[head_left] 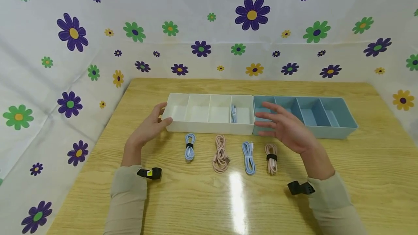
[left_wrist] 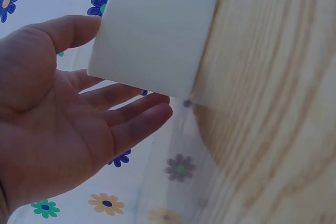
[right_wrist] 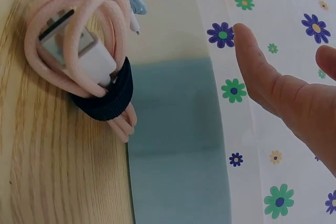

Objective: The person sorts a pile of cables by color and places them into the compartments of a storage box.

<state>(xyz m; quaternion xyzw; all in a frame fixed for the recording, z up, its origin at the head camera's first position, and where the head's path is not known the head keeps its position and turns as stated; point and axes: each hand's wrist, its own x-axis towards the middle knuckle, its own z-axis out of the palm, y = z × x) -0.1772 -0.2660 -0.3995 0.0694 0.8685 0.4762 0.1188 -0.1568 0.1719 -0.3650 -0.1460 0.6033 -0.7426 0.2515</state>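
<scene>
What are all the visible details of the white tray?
The white tray is long, open-topped and plastic-looking, with three dividers making four compartments. It sits upright on the table, its right end against the blue tray. A blue cable rests in the rightmost compartment, near its left wall; nothing shows in the others. The left hand seems to touch its left end, thumb at the near corner.

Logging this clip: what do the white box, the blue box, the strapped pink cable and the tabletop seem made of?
White box and blue box: probably plastic, satin-smooth; thin, even walls suggest moulding.
Pink cable: likely a matte braided textile sleeve; woven texture shows up close.
Tabletop: wood or wood-look laminate, glossy; grain and a bright reflection show.
</scene>
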